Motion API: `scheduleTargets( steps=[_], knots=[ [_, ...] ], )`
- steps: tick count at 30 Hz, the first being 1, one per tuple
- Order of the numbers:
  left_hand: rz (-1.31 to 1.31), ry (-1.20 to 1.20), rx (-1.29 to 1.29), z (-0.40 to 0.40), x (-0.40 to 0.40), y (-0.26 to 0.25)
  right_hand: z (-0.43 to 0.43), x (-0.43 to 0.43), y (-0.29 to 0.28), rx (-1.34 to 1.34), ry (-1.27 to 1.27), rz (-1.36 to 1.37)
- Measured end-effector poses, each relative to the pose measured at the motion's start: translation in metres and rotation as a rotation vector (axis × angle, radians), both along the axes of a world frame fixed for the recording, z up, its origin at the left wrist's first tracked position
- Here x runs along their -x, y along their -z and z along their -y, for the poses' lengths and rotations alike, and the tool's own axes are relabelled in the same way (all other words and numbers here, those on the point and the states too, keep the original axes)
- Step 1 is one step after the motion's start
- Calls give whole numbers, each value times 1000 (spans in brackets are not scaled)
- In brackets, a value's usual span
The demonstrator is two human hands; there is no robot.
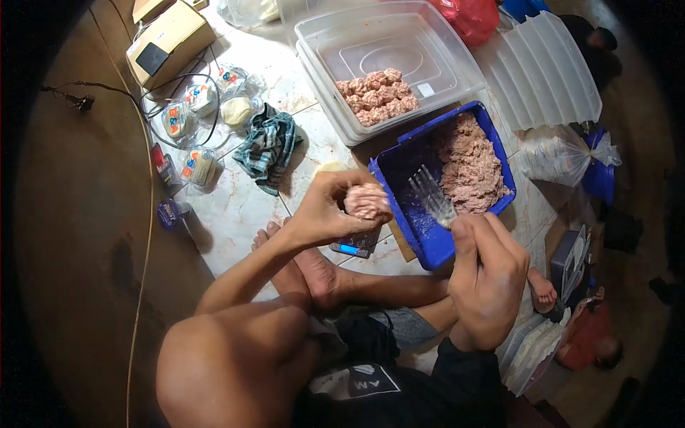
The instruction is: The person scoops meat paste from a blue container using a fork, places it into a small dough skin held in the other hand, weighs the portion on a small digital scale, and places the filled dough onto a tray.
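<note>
My left hand (327,211) is curled around a ball of minced meat (366,201), slightly blurred, at the near-left side of a blue plastic tub (409,251). In my right hand (489,278) is a metal fork (432,195), its tines pointing away from me over the tub. A mass of pink minced meat (471,171) fills the tub's right side. Below my left hand, a small digital scale (356,247) with a lit blue display is partly covered. Beyond the tub, a see-through plastic container (369,48) holds rows of meat balls (377,96).
Left on the tiles lie a checked cloth (269,144), several wrapped packs (198,163), a cardboard box (171,45) and a cable (217,107). A ridged translucent plastic lid (546,72) and a tied plastic bag (554,155) are at right. Another person (588,337) sits at lower right.
</note>
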State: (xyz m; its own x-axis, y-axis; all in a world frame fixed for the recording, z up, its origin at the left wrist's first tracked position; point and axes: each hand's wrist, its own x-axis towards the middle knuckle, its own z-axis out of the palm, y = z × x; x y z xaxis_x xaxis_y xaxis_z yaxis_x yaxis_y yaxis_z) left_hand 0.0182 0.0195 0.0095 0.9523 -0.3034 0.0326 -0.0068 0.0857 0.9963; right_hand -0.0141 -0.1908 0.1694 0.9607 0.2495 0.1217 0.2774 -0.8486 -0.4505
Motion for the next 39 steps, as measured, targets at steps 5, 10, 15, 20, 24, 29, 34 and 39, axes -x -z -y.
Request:
scheduleTargets(
  steps=[5,10,15,20,24,29,34,39],
  knots=[
    [123,22,-100,6,-2,5,-8,1,55,75,-184,-101],
    [359,-185,-227,12,-2,-1,-18,11,42,25,-99,-132],
    [503,-364,-393,13,1,0,-11,11,34,-69,-11,-137],
    [656,-481,-441,19,3,-6,-16,16,41,-66,-139,-201],
    [764,-585,-576,14,2,-11,-18,20,41,-153,-69,-113],
    [-102,-340,-102,3,-7,19,0,8,26,-130,69,-51],
    [-12,-173,5,4,5,0,7,3,10,-70,-70,15],
    [142,139,-124,-4,-1,-5,-7,5,20,-37,-181,-138]
  ],
)
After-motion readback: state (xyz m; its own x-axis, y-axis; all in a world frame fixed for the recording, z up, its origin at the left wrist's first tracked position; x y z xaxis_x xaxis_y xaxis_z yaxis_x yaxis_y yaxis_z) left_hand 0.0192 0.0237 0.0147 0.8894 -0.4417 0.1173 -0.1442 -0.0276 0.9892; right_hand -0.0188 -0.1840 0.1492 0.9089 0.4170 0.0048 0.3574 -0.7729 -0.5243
